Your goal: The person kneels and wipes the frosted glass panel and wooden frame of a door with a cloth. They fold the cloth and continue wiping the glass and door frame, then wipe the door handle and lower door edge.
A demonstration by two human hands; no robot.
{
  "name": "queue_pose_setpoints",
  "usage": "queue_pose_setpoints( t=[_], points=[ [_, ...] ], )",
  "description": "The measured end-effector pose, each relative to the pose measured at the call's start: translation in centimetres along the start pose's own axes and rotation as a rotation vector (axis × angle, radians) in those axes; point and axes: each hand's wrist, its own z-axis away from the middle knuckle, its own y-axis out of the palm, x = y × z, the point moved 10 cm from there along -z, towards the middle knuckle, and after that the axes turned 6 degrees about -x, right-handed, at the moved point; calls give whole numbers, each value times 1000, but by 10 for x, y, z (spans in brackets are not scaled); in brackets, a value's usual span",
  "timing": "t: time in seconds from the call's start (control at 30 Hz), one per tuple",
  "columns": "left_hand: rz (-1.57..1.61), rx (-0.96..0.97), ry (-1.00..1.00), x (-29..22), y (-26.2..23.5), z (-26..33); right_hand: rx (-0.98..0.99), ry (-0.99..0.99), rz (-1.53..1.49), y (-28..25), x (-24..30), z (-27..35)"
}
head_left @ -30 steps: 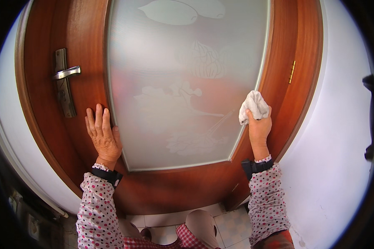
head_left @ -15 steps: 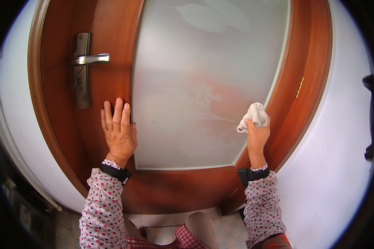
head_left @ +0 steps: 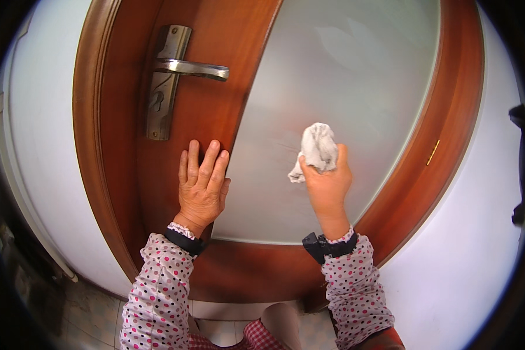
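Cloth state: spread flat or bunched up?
Bunched up: the white cloth is a creased wad gripped in the right hand at the frosted glass, one loose corner sticking out lower left.

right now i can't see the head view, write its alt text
The right hand holds a crumpled white cloth at the frosted glass panel of a brown wooden door; the left hand rests open on the wood below its metal handle.
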Motion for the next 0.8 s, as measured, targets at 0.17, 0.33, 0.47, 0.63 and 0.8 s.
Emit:
queue_pose_setpoints(
  t=[0.17,0.33,0.47,0.63,0.8],
  points=[
    [-37,-11,57,-33,-26,-12,-23,-214,1,-6,73,-2],
    [-63,-56,95,-35,-34,-30,-7,-280,1,18,115,-3],
    [-70,-71,102,-36,-31,-28,-15,-304,-33,18,116,2],
    [-87,-71,97,-28,-24,-14,50,-321,-9,24,100,13],
    [-54,-43,64,-15,-11,4,26,-286,38,17,64,21]
  ],
)
